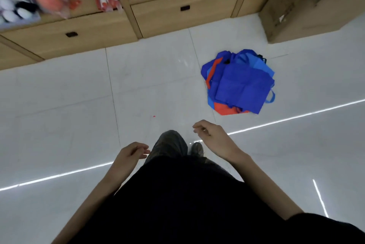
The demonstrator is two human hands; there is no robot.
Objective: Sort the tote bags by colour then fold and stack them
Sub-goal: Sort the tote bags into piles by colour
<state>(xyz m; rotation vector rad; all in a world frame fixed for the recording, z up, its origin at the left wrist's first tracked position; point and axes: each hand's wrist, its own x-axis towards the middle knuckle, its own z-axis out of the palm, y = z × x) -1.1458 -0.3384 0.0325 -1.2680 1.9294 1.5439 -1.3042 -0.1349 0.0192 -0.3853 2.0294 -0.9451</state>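
Looking down through the head camera, I see one loose pile of tote bags (239, 83) on the white tiled floor (79, 105), ahead and to the right, near a cardboard box (296, 6). Most bags in it are blue; orange fabric shows at two spots, the left edge and the bottom. I cannot count the bags exactly, since they overlap. My left hand (131, 154) hangs with fingers loosely curled, holding nothing. My right hand (211, 134) is likewise half curled and empty, well short of the pile. Two drawers with dark handles sit in the wooden shelving (164, 20) beyond.
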